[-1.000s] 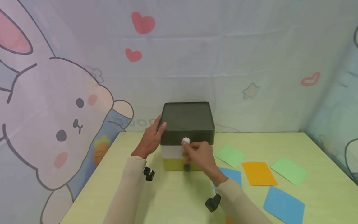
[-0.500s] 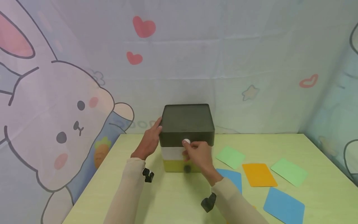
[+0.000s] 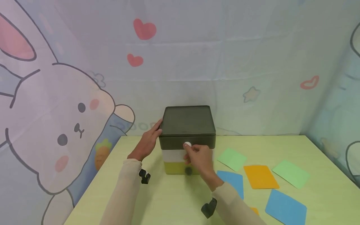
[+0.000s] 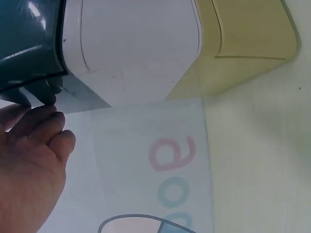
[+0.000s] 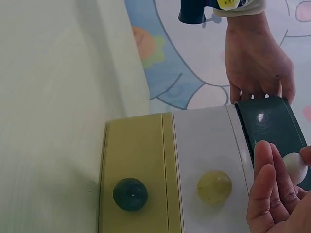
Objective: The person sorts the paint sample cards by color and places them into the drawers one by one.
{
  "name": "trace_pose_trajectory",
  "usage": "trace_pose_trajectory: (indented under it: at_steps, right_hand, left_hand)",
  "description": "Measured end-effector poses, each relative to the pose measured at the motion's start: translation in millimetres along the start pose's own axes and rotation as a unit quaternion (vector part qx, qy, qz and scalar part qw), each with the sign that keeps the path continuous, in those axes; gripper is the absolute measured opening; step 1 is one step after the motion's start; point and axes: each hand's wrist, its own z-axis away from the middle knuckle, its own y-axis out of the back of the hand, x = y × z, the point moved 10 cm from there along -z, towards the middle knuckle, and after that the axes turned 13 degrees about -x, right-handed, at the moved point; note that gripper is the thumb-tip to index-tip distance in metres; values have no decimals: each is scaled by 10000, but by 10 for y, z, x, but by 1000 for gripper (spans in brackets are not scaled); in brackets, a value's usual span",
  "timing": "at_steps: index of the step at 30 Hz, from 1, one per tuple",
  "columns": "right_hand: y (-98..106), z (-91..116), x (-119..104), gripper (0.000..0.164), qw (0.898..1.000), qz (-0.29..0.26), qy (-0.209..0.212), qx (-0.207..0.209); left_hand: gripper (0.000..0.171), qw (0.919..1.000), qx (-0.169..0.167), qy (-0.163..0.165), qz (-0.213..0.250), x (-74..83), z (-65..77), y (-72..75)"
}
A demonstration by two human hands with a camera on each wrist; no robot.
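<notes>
A small stacked drawer box [image 3: 187, 120] stands on the table, dark green at the top, white in the middle and yellow at the bottom. My left hand [image 3: 144, 143] rests against the left side of the green top section, its fingers extended along it. With thumb and fingers, my right hand [image 3: 201, 157] pinches the white knob [image 3: 187, 144] on the green drawer front. In the right wrist view, a yellow knob [image 5: 215, 187] sits on the white drawer and a dark green knob [image 5: 130, 194] on the yellow one. My right fingers partly hide the white knob.
Right of the box, several coloured cards lie on the table, among them a light green card [image 3: 232, 159], an orange card [image 3: 261, 177] and a blue card [image 3: 286, 207]. Behind the table hangs a printed cloth [image 3: 230, 62] with a rabbit and hearts.
My left hand has slid slightly lower, its thumb off the top front corner. A thin seam now shows along the green front's upper edge. The right hand keeps its pinch.
</notes>
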Motion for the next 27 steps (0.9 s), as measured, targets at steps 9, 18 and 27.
trace_pose_trajectory:
  at_steps: [9,18,27]
  right_hand:
    - [-46,217,-48,39,9998,46,177,18]
    - [-112,385,-35,35,9996,-17,159,-216]
    - [-106,500,-43,37,9995,79,156,-269]
  left_hand:
    - [58,9999,-116,-75,76,-28,-20,51]
    - [57,9992,-66,-112,378,-72,-5,32]
    - [57,9990,-94,-159,398,-42,-13,26]
